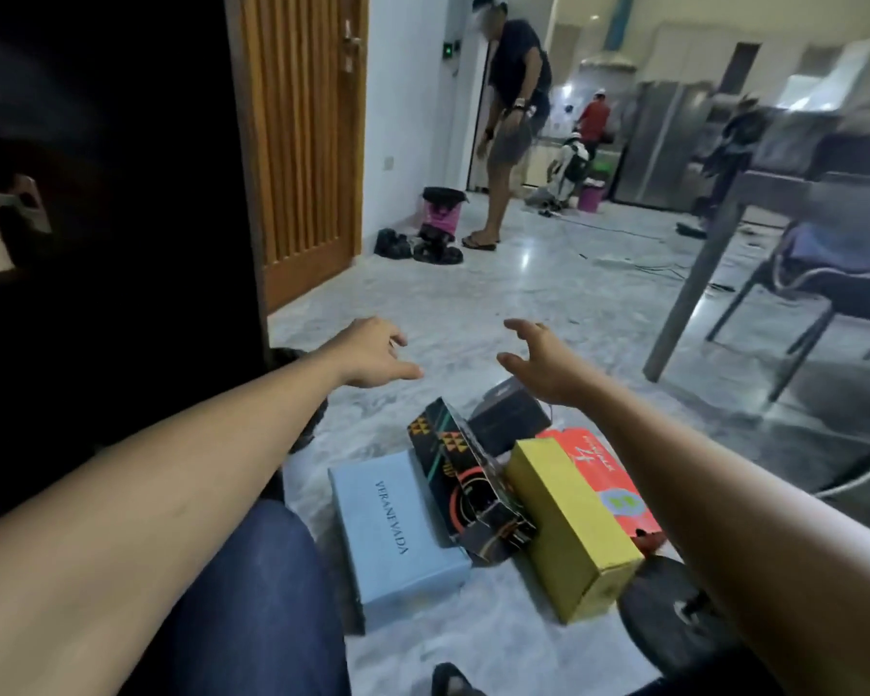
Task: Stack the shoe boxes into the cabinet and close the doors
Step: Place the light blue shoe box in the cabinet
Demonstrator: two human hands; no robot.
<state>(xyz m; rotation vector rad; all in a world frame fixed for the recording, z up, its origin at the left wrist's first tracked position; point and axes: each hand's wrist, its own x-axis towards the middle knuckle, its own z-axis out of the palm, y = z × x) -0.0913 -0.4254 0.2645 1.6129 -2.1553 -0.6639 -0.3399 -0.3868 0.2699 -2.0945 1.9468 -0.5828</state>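
Note:
Several shoe boxes lie on the marble floor in front of me. A light blue box [398, 532] is nearest on the left. A black patterned box [465, 482] leans between it and a yellow box [571, 527]. An orange-red box [606, 474] lies behind the yellow one, and a plain black box [511, 419] sits farthest. My left hand [372, 354] and my right hand [541, 361] are both stretched out above the far end of the pile, fingers spread, holding nothing. The dark cabinet [121, 218] stands at my left, its inside too dark to see.
A wooden door [302, 138] is beyond the cabinet. A person [513, 123] stands ahead near shoes [418, 246] and a pink bin [443, 211]. A table leg [694, 283] and chair [824, 278] stand at right. A dark round object [674, 612] lies by the yellow box.

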